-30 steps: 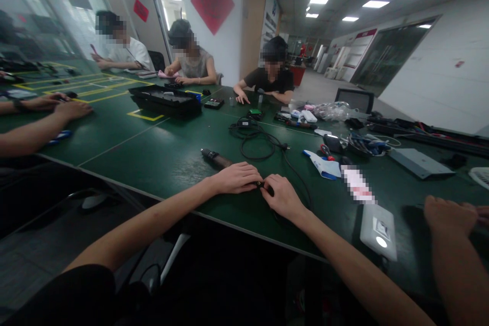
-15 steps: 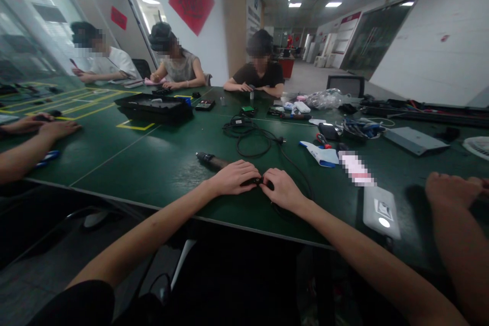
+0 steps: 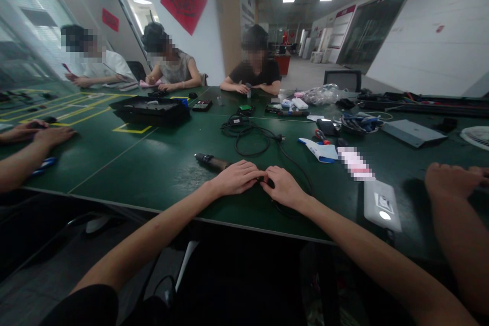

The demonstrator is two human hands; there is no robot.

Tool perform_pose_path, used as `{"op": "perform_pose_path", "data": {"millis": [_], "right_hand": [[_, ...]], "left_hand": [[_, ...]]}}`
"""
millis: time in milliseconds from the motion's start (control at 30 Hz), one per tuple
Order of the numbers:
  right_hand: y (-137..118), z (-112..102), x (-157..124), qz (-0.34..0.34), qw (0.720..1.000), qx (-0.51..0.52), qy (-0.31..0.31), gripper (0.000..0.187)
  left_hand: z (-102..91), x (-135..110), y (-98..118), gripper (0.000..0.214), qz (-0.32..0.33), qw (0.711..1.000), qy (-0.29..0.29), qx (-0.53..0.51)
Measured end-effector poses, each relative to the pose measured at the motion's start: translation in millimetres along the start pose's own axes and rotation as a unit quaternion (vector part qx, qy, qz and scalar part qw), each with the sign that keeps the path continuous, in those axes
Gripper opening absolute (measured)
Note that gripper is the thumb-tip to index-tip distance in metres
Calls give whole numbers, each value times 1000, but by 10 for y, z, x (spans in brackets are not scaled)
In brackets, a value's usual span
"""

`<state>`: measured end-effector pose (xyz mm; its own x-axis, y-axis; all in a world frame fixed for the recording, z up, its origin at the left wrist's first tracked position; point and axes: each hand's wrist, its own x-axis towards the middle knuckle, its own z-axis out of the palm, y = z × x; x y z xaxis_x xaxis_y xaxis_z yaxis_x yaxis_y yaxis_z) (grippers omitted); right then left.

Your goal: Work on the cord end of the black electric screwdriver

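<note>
Near the edge of the green table (image 3: 126, 173), the left hand (image 3: 236, 179) is wrapped round a dark tool (image 3: 210, 161), and the right hand (image 3: 286, 187) pinches a small black piece (image 3: 270, 183) by its end. Both are picked up; the hands hide whether they are joined.

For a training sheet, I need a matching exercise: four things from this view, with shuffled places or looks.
Things:
1. dark tool
2. black cable
3. black tray
4. flat device

Places or looks:
A. yellow tape along its near side
B. pale, with a bright round spot
C. partly covered by the left hand
D. lying in loops

Pairs: 1-C, 2-D, 3-A, 4-B
</note>
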<state>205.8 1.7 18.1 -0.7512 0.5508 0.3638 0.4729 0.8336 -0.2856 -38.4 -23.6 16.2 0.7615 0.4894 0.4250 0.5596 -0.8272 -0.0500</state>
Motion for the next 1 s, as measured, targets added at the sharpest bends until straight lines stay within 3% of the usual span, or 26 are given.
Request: {"op": "perform_pose_path", "data": {"millis": [533,700,1000], "right_hand": [[-20,-26,-11,4,1000,-11,-6,8],[-19,-29,-20,0,1000,-14,0,2],[-13,-24,-26,2,1000,-21,-1,6]], "left_hand": [[42,-6,-5,45,-28,1000,4,-12],[27,0,16,53,-8,1000,-6,-25],[28,3,38,48,-29,1000,-5,-9]]}}
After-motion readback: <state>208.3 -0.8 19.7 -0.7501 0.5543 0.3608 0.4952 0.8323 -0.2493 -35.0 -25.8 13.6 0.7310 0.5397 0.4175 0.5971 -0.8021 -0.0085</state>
